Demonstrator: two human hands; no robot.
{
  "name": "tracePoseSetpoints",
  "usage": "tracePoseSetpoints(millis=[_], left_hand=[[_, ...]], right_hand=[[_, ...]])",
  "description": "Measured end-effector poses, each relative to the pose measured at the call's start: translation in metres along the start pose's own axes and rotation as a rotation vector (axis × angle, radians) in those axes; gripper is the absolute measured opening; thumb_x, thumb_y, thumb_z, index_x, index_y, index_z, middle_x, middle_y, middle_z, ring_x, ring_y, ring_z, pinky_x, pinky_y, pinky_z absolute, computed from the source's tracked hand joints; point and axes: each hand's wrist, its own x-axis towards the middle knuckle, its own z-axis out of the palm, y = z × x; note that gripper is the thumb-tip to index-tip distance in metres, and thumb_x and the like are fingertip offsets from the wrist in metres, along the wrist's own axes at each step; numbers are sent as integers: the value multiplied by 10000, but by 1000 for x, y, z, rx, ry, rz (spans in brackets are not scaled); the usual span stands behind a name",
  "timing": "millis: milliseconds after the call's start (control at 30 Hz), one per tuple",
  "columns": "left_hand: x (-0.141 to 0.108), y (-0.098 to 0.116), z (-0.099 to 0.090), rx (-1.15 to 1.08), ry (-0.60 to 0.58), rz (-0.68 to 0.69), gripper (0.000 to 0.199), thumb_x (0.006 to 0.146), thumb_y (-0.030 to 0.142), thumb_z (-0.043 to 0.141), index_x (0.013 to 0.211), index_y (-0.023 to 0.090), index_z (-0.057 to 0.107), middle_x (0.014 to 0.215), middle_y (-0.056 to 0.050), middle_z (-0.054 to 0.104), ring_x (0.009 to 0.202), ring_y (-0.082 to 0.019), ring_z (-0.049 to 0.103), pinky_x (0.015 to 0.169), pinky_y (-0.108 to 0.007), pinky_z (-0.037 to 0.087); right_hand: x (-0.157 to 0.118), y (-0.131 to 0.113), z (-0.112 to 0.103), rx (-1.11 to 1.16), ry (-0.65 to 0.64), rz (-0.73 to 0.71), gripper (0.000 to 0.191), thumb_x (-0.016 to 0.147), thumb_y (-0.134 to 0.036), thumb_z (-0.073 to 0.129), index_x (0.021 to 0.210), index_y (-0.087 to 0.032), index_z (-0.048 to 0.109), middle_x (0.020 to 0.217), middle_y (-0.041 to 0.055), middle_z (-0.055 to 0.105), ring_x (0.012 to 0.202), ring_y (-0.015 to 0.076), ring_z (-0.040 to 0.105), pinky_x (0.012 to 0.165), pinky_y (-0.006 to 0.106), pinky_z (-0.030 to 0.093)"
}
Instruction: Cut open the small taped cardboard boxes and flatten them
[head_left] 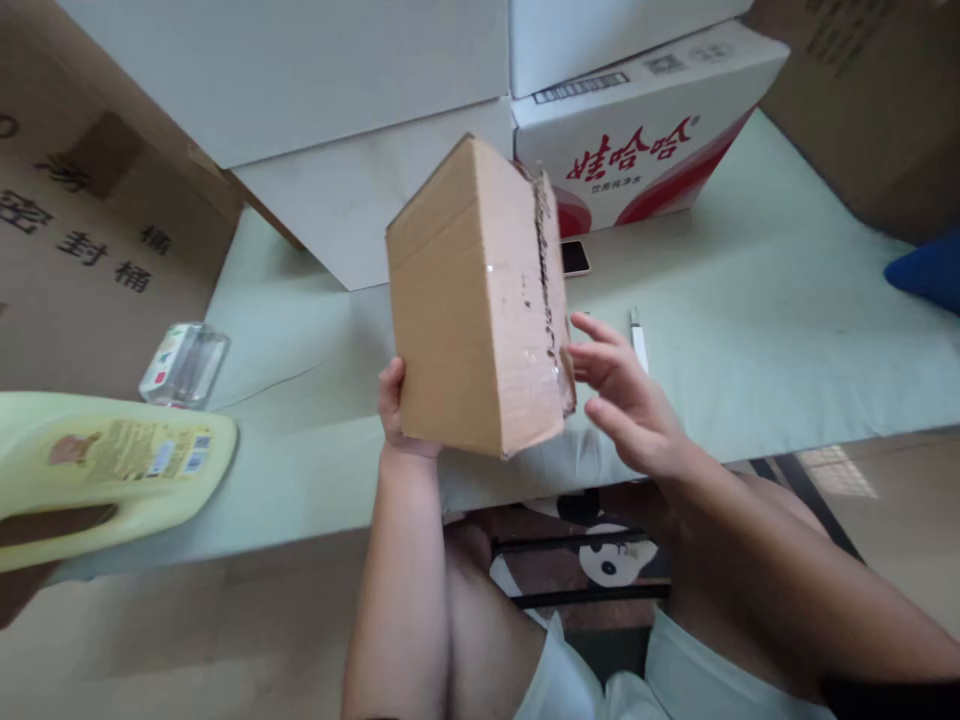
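Note:
A small brown cardboard box (446, 320) is held up, tilted, over the table's front edge. My left hand (403, 410) grips it at the lower left, with the thumb showing on its side and the other fingers hidden behind it. Along the right side of the box runs a ragged, torn edge with dark marks. My right hand (624, 400) is beside that edge with its fingers spread; the fingertips are close to the cardboard, and whether they touch it I cannot tell. Behind the right hand a white, pen-like tool (638, 340) lies on the table.
White cartons, one with red lettering (622, 160), stand at the back of the green-covered table (787, 330). A phone (576, 258) lies before them. At left are a large brown carton (90, 230), a clear plastic pack (185, 365) and a yellow jug (150, 465). Something blue (930, 272) is far right.

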Motion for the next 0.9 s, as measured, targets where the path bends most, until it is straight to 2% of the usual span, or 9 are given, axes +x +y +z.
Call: tracePoseSetpoints(millis=[67, 133, 233, 333, 433, 567, 633, 733, 900], left_hand=[[5, -1, 4, -237, -17, 35, 532, 795, 612, 587, 1164, 235, 658, 1213, -72, 715, 1214, -307, 623, 916, -434, 562], [9, 1, 9, -279, -40, 0, 513, 777, 598, 604, 1144, 245, 669, 1192, -68, 722, 1195, -310, 628, 864, -425, 574], [13, 4, 14, -271, -55, -30, 546, 757, 631, 590, 1138, 248, 670, 1229, -76, 708, 1223, -325, 602, 842, -434, 574], [14, 3, 16, -244, -49, -6, 553, 756, 660, 562, 1113, 252, 668, 1240, -61, 705, 1247, -334, 570, 851, -459, 567], [15, -1, 16, -223, 22, 74, 510, 751, 643, 585, 1044, 236, 680, 1149, -43, 735, 1165, -307, 601, 844, -439, 566], [16, -7, 15, -188, 124, 195, 459, 742, 574, 646, 1014, 206, 687, 1022, -34, 756, 1064, -248, 631, 861, -380, 552], [16, -8, 16, -165, 129, 197, 470, 743, 573, 650, 1025, 199, 685, 1044, -46, 754, 1076, -248, 628, 870, -379, 541], [16, -8, 17, -159, 123, 168, 491, 722, 566, 668, 1060, 210, 678, 1102, -52, 742, 1105, -262, 618, 888, -401, 528], [17, -7, 18, -150, 128, 177, 496, 724, 552, 677, 1085, 212, 674, 1070, -56, 741, 1092, -276, 621, 886, -409, 519]], right_hand=[[2, 10, -13, -186, 170, 178, 274, 935, -393, 508, 1155, -262, 606, 1259, 98, 619, 938, 227, 671, 809, 418, 562], [4, 22, -29, -495, 211, 388, 254, 890, -372, 534, 1068, -219, 631, 1076, 99, 653, 787, 214, 641, 725, 393, 523], [5, 39, -49, -850, 6, 647, 425, 864, -425, 559, 1211, -184, 609, 1137, 159, 639, 804, 264, 638, 672, 388, 476], [4, 47, -61, -926, -156, 749, 530, 882, -367, 529, 1371, -163, 508, 1089, 186, 671, 818, 297, 636, 649, 374, 445], [3, 45, -67, -678, -125, 723, 492, 864, -233, 483, 1353, -186, 516, 857, 96, 688, 710, 238, 604, 652, 352, 432], [-5, 29, -66, 98, -72, 544, 303, 878, -238, 441, 1147, -224, 577, 740, -5, 583, 594, 138, 551, 581, 285, 435], [-11, 19, -64, 320, -105, 439, 263, 903, -298, 497, 1153, -234, 550, 746, -31, 533, 532, 98, 502, 517, 252, 411], [-17, 6, -60, 293, -178, 349, 374, 935, -342, 555, 1295, -251, 508, 826, -20, 567, 516, 70, 455, 491, 231, 391], [-18, 1, -56, 21, -253, 226, 379, 949, -313, 546, 1312, -232, 621, 958, 48, 714, 637, 113, 560, 552, 240, 426]])
